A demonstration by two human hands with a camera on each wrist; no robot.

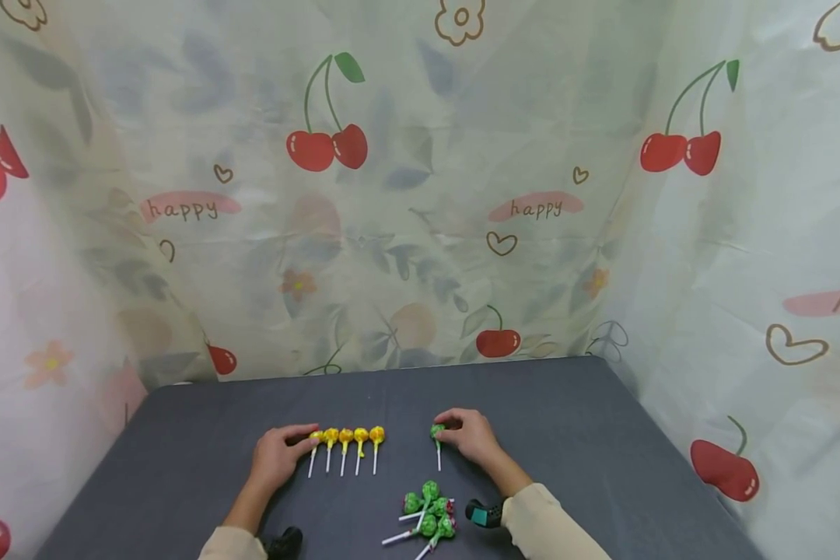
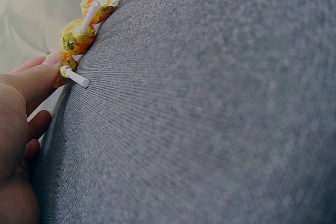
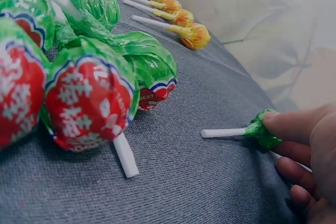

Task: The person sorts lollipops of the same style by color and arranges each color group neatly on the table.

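Several yellow-wrapped lollipops (image 1: 346,437) lie in a row on the dark grey table, heads away from me and white sticks toward me. At the row's left end my left hand (image 1: 276,457) pinches the head of the leftmost yellow lollipop (image 2: 67,65) between thumb and fingers. Off to the right, my right hand (image 1: 472,437) holds a single green lollipop (image 3: 260,134) by its wrapped head, its stick pointing toward me. Nearer to me, a loose heap of green lollipops (image 1: 430,490) with red labels lies with sticks in mixed directions.
The grey cloth-covered table (image 1: 203,435) ends at a hanging curtain (image 1: 406,257) printed with cherries, which also runs along both sides. A black strap with a teal-faced device (image 1: 484,514) sits at my right wrist, a dark device (image 1: 285,543) at the left.
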